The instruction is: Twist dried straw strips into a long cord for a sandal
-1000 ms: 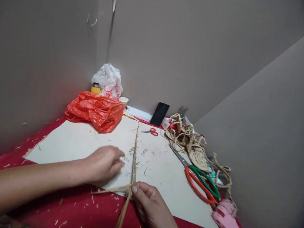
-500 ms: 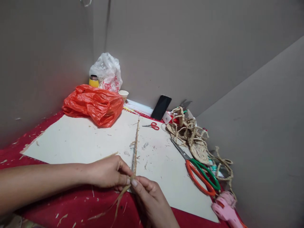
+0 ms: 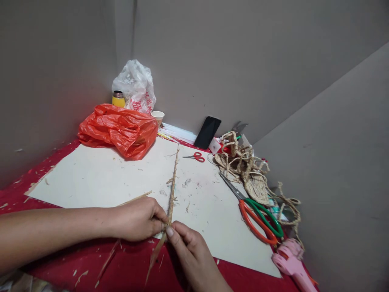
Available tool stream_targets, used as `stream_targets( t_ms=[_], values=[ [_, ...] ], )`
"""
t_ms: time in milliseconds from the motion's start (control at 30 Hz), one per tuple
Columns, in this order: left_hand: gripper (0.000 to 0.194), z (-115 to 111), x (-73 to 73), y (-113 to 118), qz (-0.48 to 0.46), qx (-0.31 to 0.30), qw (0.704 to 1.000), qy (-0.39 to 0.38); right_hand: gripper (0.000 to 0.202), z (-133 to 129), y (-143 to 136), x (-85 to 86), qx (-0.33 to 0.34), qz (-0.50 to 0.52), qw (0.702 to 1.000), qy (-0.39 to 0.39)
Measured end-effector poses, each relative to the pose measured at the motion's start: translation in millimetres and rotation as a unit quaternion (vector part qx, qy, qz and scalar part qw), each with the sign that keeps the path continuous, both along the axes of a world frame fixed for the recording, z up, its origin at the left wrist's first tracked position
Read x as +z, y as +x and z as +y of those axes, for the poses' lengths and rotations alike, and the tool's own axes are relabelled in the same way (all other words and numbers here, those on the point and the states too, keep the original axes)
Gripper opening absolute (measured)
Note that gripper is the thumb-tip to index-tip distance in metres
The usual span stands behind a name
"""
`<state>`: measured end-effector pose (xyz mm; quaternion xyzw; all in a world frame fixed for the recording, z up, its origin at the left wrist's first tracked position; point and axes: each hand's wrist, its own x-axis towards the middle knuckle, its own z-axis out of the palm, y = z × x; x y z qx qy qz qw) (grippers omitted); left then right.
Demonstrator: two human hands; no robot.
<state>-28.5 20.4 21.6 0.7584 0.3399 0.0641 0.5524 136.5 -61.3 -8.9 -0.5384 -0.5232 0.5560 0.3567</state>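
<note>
A thin braid of straw-coloured fibre (image 3: pixel 173 186) stretches away from me over the white board (image 3: pixel 106 178). At its near end, my left hand (image 3: pixel 144 219) and my right hand (image 3: pixel 191 251) pinch it, thumbs and fingertips almost touching. Loose flat strands (image 3: pixel 155 255) hang from the pinch toward me, over the red cloth (image 3: pixel 127 267). A single stiff straw (image 3: pixel 136 198) sticks out behind my left hand. My fingers hide the exact point where the strands cross.
Large scissors (image 3: pixel 258 219) with red and green handles, braided cord pieces (image 3: pixel 252 178) and a pink glue gun (image 3: pixel 291 261) lie on the right. Small red scissors (image 3: pixel 197 157), a phone (image 3: pixel 207 132), a paper cup (image 3: pixel 158 117) and an orange plastic bag (image 3: pixel 121 129) are farther back.
The loose strands below my hands have shifted; one now trails farther left over the red cloth. Both hands keep their pinch at the braid's near end. The view has tilted slightly.
</note>
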Motion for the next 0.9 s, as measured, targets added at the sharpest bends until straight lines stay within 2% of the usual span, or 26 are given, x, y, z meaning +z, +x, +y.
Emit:
stream_targets(
  t_ms=[67,167,267,533,733,900],
  values=[
    [0.023,1,0.7,-1,-0.003,-0.018,0.999,-0.028,0.036,1,-1,1.8,0.001,-0.011,1.000,0.011],
    [0.024,2,-0.3,-1,0.000,-0.045,0.993,-0.110,0.037,3,-3,6.7,0.022,0.003,1.000,0.017],
    [0.023,4,-1.3,0,0.010,-0.040,0.983,-0.181,0.039,4,-4,7.7,0.024,0.026,0.999,0.000],
    [0.007,-2,-0.4,8,0.016,-0.006,0.961,-0.276,0.040,-2,-5,-16.0,-0.069,0.144,0.982,-0.101],
    [0.009,-12,-1.8,11,0.013,0.018,0.958,-0.286,0.041,-6,-12,-14.4,-0.112,0.201,0.953,-0.198],
    [0.008,-23,-0.9,12,0.019,0.027,0.970,-0.242,0.045,-9,-19,-8.5,-0.146,0.229,0.937,-0.221]
  ],
)
